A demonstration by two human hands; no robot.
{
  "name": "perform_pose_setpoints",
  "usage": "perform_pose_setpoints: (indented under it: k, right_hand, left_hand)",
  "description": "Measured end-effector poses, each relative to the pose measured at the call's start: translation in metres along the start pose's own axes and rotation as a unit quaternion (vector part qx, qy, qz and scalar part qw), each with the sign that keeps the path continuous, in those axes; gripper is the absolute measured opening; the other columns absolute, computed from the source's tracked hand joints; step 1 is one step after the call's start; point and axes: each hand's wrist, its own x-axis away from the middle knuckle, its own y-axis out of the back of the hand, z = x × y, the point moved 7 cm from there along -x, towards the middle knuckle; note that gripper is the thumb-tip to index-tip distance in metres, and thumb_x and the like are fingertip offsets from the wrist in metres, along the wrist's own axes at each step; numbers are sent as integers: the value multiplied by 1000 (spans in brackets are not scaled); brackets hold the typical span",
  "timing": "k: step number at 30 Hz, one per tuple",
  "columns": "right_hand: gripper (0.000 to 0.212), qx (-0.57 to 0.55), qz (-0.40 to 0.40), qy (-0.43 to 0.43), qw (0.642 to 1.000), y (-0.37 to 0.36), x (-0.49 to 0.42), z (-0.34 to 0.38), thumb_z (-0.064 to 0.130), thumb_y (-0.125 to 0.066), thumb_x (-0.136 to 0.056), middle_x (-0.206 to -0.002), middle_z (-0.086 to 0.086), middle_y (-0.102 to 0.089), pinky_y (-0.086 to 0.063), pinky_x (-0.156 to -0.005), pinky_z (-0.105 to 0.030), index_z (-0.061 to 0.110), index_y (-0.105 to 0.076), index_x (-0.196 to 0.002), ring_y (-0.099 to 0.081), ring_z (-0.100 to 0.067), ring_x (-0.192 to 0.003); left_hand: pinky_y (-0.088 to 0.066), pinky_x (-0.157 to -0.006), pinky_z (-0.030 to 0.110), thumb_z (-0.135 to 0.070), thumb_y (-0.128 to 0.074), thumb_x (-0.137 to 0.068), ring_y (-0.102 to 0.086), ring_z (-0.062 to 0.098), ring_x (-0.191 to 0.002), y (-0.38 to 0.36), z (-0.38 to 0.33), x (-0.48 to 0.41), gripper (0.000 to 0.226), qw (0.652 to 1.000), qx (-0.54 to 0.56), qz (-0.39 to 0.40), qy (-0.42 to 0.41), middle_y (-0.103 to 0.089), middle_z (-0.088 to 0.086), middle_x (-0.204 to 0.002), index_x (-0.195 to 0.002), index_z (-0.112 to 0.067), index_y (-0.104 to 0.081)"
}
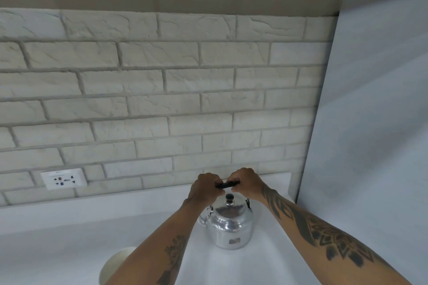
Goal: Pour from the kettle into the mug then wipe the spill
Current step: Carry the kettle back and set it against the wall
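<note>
A shiny metal kettle [231, 224] with a black lid knob stands on the white counter [58, 238], its spout toward the left. Both of my hands grip its black top handle from either side: my left hand [205, 190] on the left end, my right hand [246, 183] on the right end. A cream-coloured round mug or bowl [115, 264] shows at the bottom left, partly hidden behind my left forearm. No cloth and no spill are in view.
A white brick wall [162, 99] rises right behind the counter, with a wall socket [63, 178] at the left. A plain white panel [370, 122] closes off the right side next to the kettle.
</note>
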Motion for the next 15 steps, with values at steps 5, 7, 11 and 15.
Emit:
perform_pose_setpoints:
  k: [5, 7, 11, 15]
  right_hand:
    - [21, 7, 4, -4, 1000, -3, -3, -4, 5, -68, -71, -78, 1, -67, -43, -59, -20, 19, -73, -86, -63, -17, -75]
    - [21, 11, 6, -2, 1000, -5, -4, -5, 5, -67, -71, -76, 3, -66, -39, -56, -17, 19, -73, -85, -62, -15, -73]
    - [23, 16, 6, 3, 1000, -6, -7, -5, 4, -63, -69, -74, 3, -66, -41, -56, -20, 21, -73, -82, -63, -16, -72]
    - [25, 14, 1, 2, 1000, -6, -9, -4, 3, -57, -69, -72, 1, -67, -46, -57, -26, 21, -71, -78, -64, -18, -71]
  left_hand:
    - [-40, -52, 26, -21, -68, -73, -57, 17, -63, -4, 3, -5, 10, 1000, 3, -5, 4, -65, 0, -75, -81, -17, -71]
    - [-37, -51, 25, -20, -67, -73, -56, 16, -62, -5, 4, -7, 7, 1000, -5, -5, 1, -61, -3, -69, -78, -17, -71]
    - [-36, -50, 25, -18, -66, -74, -52, 16, -59, -7, 5, -10, 4, 1000, -8, -4, 3, -57, -4, -65, -74, -16, -69]
    - [-36, -48, 26, -15, -64, -75, -50, 17, -55, -7, 6, -12, 9, 1000, -1, 1, 15, -54, -2, -61, -67, -14, -65]
